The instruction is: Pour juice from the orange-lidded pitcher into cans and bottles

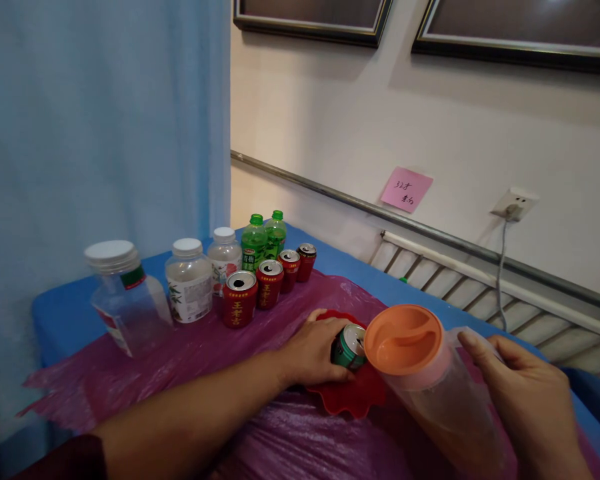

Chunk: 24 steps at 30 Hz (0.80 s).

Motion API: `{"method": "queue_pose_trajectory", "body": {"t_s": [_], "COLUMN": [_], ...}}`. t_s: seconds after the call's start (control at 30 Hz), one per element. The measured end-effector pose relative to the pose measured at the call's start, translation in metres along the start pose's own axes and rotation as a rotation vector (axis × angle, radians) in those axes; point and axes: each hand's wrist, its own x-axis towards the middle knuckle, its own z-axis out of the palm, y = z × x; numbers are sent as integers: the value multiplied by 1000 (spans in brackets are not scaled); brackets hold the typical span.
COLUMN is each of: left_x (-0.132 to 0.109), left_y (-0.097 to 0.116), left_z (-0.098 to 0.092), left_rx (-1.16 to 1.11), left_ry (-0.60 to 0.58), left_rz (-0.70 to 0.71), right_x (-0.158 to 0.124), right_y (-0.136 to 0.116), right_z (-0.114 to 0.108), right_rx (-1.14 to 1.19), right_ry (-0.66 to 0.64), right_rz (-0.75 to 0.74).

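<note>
My left hand (316,350) is wrapped round a green can (351,347) with a silver top, which stands over a red scalloped mat (357,395). My right hand (527,393) grips the handle side of a translucent pitcher (453,417). The pitcher has an orange lid (405,340) and is tilted to the left, its lid close beside the can's top. Some liquid seems to show inside the pitcher. Whether any liquid is flowing into the can cannot be seen.
Several red cans (240,300) stand on purple plastic sheeting (190,360), behind my left forearm. Near them are two green bottles (255,243) and clear jars with white lids (189,280). A blue curtain (100,120) hangs left; a radiator (455,283) lines the wall.
</note>
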Motion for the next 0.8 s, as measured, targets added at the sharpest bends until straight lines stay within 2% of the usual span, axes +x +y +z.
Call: {"method": "queue_pose_trajectory", "body": {"t_s": [0.8], "left_x": [1], "left_y": [-2], "left_z": [2], "left_rx": [3], "left_ry": [10], "left_rz": [6], "right_x": [3], "right_y": [6], "right_z": [0], "right_rx": [-17], "right_ry": [10], "right_rz": [-24]}}
